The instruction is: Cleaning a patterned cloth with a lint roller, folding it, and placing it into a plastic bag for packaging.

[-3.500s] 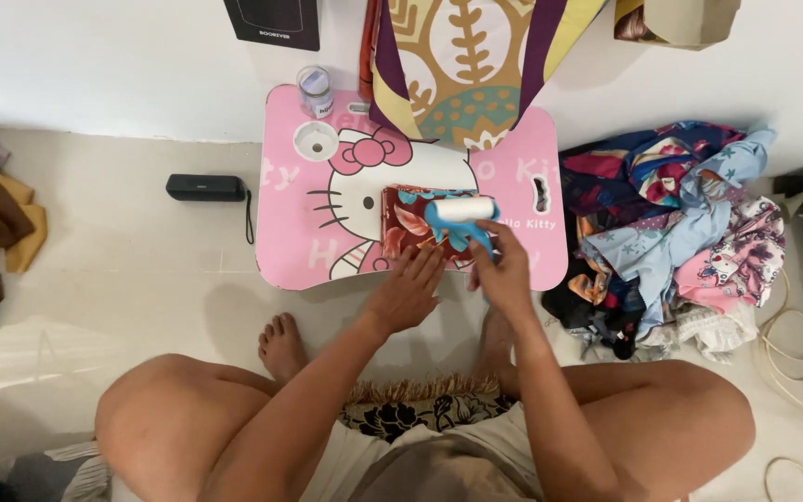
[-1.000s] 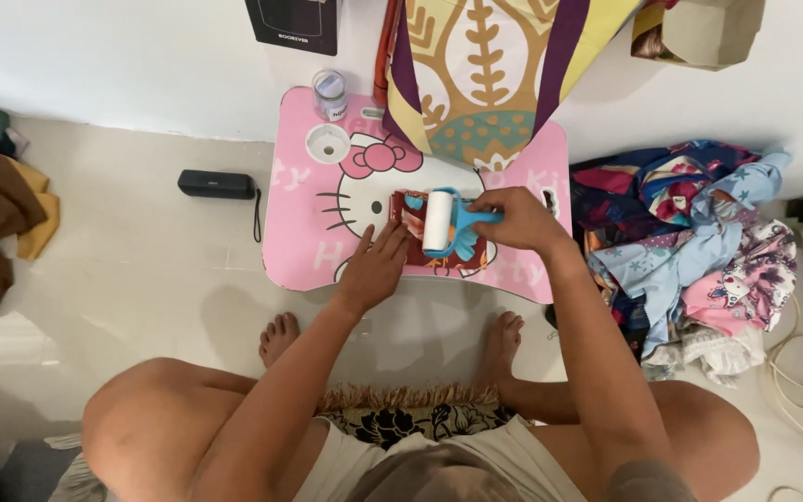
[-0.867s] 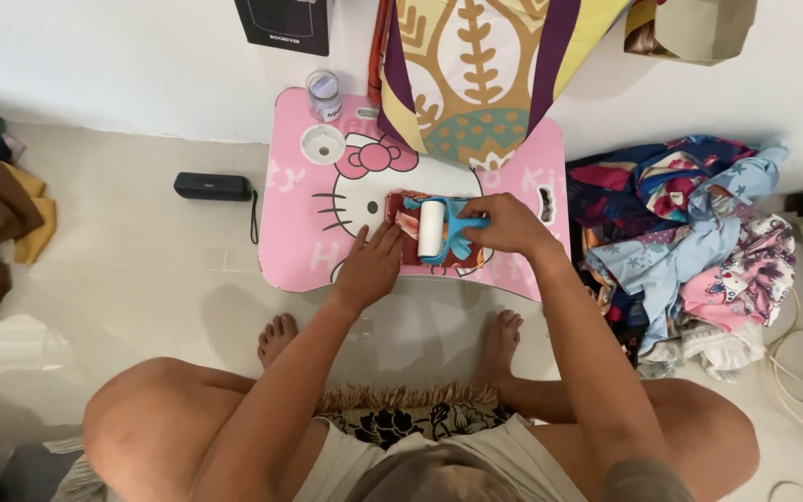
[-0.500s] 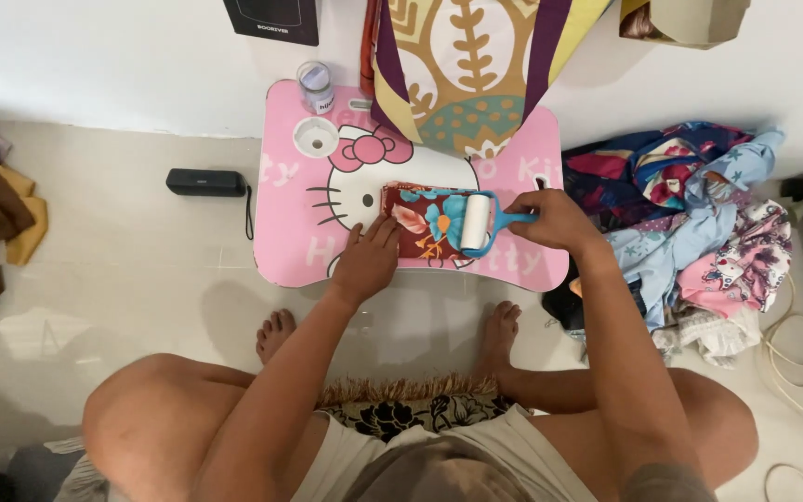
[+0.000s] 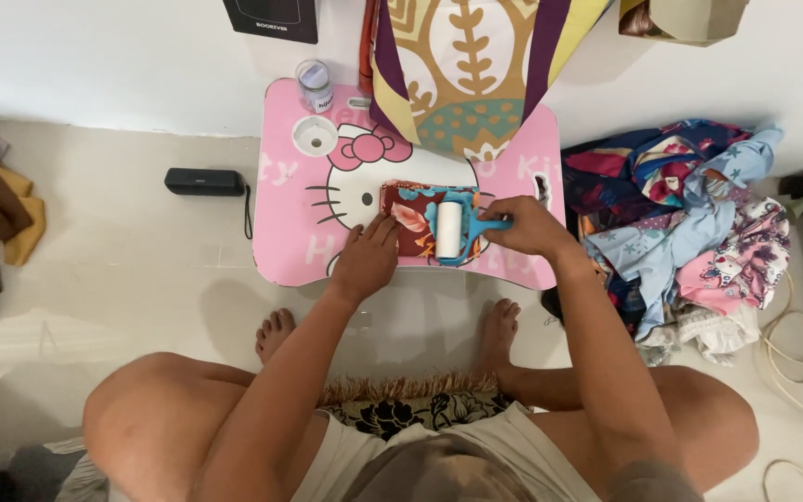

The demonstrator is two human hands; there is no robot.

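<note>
1. Since half a second ago, your right hand (image 5: 530,226) has drawn the blue-handled lint roller with its white cylinder (image 5: 449,230) leftward, from the right edge of the folded red floral cloth (image 5: 413,216) to near its middle.
2. Your right hand is closed in a fist around the roller's blue handle, and the white cylinder lies upright across the cloth, touching it.
3. Your left hand (image 5: 367,257) lies flat, fingers together and pointing away from you, pressing the cloth's lower left corner.
4. That cloth sits at the centre of a low pink lap table printed with a white cartoon cat face (image 5: 295,232), which stands on the pale floor in front of your bare feet.
5. A small clear plastic jar (image 5: 314,85) stands at the table's far left corner, just beyond a round cup recess.
6. A large patterned fabric in yellow, purple and teal (image 5: 467,74) hangs over the table's far edge.
7. A black oblong speaker (image 5: 204,181) lies on the floor left of the table.
8. A heap of colourful clothes (image 5: 690,223) lies to the right.
</note>
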